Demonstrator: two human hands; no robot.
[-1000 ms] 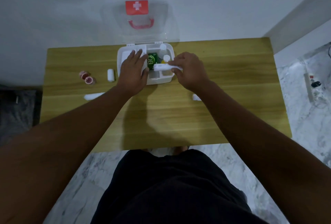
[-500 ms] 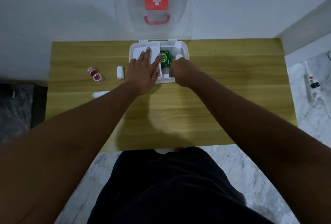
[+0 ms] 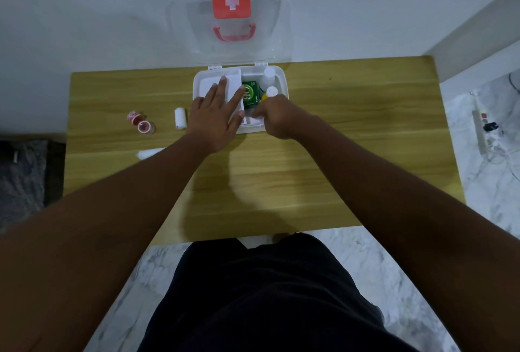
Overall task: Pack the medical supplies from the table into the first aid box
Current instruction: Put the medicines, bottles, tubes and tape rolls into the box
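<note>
While the left hand (image 3: 215, 119) lies flat (fingers spread) on the first aid box (image 3: 283, 81), the right hand (image 3: 277, 118) curls inside, its grip's contents hidden

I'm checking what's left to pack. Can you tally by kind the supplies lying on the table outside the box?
Red tape rolls: 2
White bandage roll: 1
White item partly hidden by the left forearm, kind unclear: 1
Total: 4
</note>
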